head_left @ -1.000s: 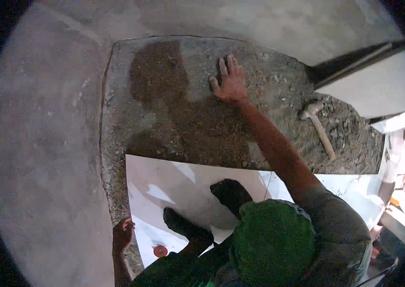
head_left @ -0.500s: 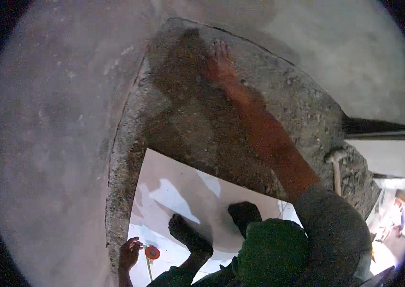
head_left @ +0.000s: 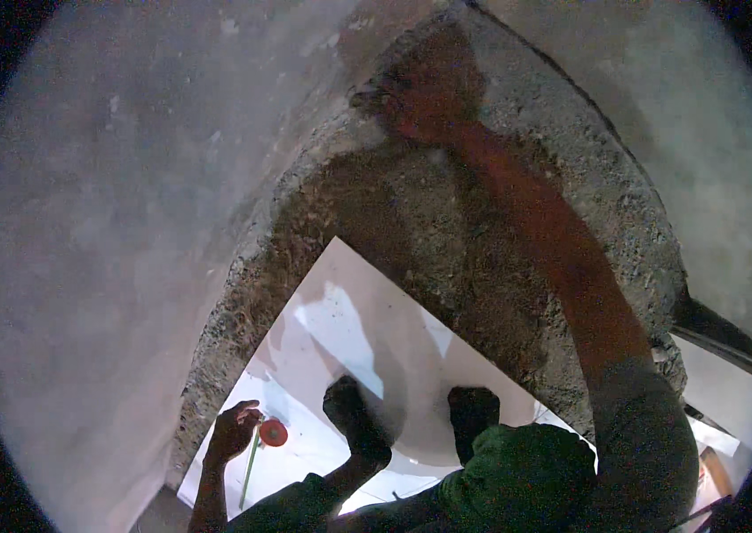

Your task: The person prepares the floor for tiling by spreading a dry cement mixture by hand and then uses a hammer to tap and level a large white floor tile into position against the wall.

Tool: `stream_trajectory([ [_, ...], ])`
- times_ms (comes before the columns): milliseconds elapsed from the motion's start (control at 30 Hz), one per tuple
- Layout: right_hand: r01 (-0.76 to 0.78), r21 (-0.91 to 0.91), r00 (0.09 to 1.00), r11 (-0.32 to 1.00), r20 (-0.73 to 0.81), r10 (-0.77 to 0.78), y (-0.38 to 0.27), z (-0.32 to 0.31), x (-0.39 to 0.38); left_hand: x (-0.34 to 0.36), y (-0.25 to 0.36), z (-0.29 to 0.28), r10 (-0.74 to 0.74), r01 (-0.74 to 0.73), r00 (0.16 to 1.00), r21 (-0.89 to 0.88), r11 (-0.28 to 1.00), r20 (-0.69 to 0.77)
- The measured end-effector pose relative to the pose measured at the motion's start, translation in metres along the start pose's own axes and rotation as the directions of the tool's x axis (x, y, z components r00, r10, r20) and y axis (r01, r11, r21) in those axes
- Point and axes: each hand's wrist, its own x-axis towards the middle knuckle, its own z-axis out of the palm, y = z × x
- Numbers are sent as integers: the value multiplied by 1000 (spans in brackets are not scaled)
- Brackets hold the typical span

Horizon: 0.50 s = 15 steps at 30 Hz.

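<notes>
My right hand (head_left: 416, 111) is blurred at the rough, gritty ground (head_left: 447, 222) near the corner where the walls meet; its fingers are smeared by motion. My left hand (head_left: 236, 426) is low at the left, over the edge of a large white tile (head_left: 323, 329), with curled fingers; what they hold, if anything, is unclear. Just beside it are a red round object (head_left: 273, 433) and a thin green strip (head_left: 247, 480). My two dark-covered feet (head_left: 349, 413) rest on the tile, and green cloth (head_left: 518, 471) covers my knee.
A plain plastered wall (head_left: 100, 249) rises along the left and another (head_left: 678, 133) along the right. Pale boards (head_left: 723, 364) stand at the lower right beside a dark gap. A hammer head (head_left: 660, 354) peeks out behind my right arm.
The view has swung round toward the corner. My right hand has moved from the open ground deeper into the corner and is now blurred. The hammer is mostly hidden by my arm.
</notes>
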Motion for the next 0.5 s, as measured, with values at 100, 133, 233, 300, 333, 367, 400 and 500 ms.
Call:
stream_trajectory([
  [100,-296,-653,954,697,-237,183,-43,23,9,2,-3,4,1,-1,1000,82,997,1],
  [133,-347,-644,934,682,-300,192,-61,28,20,0,-8,6,9,-8,1000,88,996,-15],
  [233,-358,-482,911,799,6,412,-88,33,18,-2,0,4,48,-44,998,98,994,-43],
  [300,-353,-215,931,911,21,365,-84,35,11,-3,4,2,85,-81,995,69,994,-59],
  [333,-339,-115,939,934,25,344,-91,37,15,-5,0,2,109,-104,991,66,992,-82],
  [367,-319,-235,940,918,46,338,-108,34,28,-12,-5,2,105,-92,990,140,986,-95],
  [400,-305,-290,941,907,55,334,-111,41,29,-19,-10,5,99,-85,990,138,987,-100],
  [500,-279,-537,951,796,-40,306,-86,46,7,-21,4,3,21,-19,998,38,999,-53],
])
